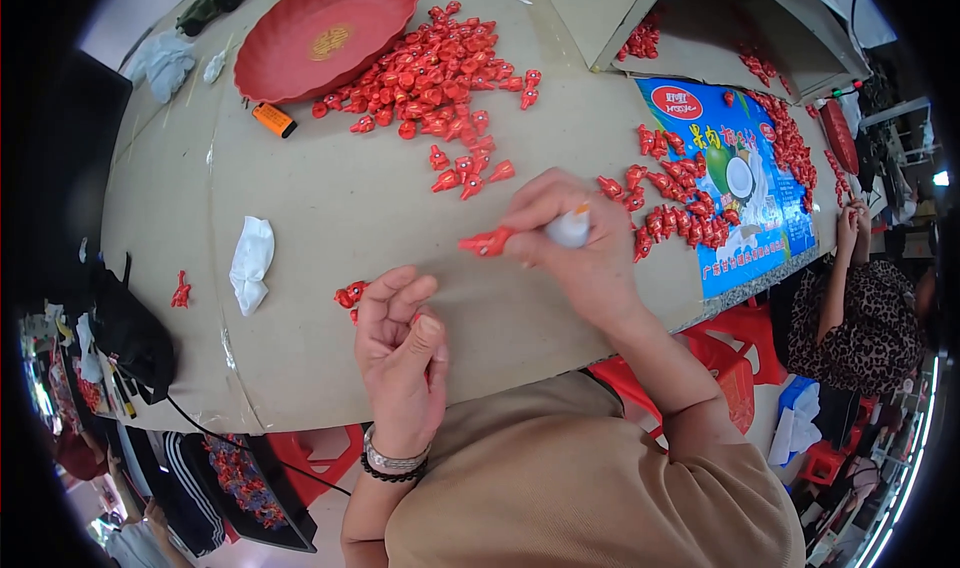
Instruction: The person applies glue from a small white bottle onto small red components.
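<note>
My right hand (580, 243) is closed over the middle of the table. Its thumb and fingers pinch a small red figurine (485, 242), and a small white bottle with an orange tip (570, 228) is tucked in the same hand. Below and to the left, my left hand (400, 348) is raised with its fingers curled. Bits of red show between its thumb and fingers, but most of what it holds is hidden. Beside its fingertips is another red figurine (350, 294). A large pile of red figurine pieces (430, 78) lies farther off, with a few stragglers nearer.
A scalloped red tray (330, 28) and an orange-and-black box (274, 120) stand at the far left. Crumpled white tissue (252, 265) lies at left. Rows of figurines rest on a blue printed sheet (740, 178) at right, below an open box (720, 28). Another person (850, 308) sits beyond.
</note>
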`<state>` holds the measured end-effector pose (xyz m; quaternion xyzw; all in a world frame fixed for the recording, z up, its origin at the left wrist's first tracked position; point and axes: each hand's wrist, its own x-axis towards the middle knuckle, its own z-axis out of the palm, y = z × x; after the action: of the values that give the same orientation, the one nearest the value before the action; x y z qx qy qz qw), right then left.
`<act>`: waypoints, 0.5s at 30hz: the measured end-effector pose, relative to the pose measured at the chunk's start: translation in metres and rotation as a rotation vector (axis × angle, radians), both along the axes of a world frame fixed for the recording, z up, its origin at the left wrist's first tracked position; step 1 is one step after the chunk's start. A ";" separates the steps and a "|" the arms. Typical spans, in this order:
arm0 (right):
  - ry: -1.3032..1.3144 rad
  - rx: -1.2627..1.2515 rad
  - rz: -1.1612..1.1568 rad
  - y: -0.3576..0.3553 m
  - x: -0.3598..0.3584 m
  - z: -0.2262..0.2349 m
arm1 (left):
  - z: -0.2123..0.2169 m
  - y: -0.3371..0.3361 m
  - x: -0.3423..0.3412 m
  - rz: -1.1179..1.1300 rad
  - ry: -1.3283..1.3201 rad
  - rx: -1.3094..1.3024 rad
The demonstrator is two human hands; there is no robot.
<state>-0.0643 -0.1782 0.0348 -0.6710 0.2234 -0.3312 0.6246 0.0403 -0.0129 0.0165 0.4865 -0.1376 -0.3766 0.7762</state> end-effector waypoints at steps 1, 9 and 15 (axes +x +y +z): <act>-0.003 0.001 0.008 -0.005 -0.006 0.003 | 0.005 0.001 0.002 -0.070 0.193 -0.056; 0.510 -0.575 -0.506 -0.064 -0.048 0.012 | 0.003 0.002 0.006 -0.222 0.706 -0.167; 0.653 -0.691 -0.555 -0.075 -0.055 0.006 | -0.009 0.011 0.007 -0.353 0.605 -0.252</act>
<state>-0.1198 -0.2529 0.0403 -0.8209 0.4524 -0.3119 0.1554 0.0475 -0.0020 0.0072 0.2227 -0.0288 -0.6116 0.7586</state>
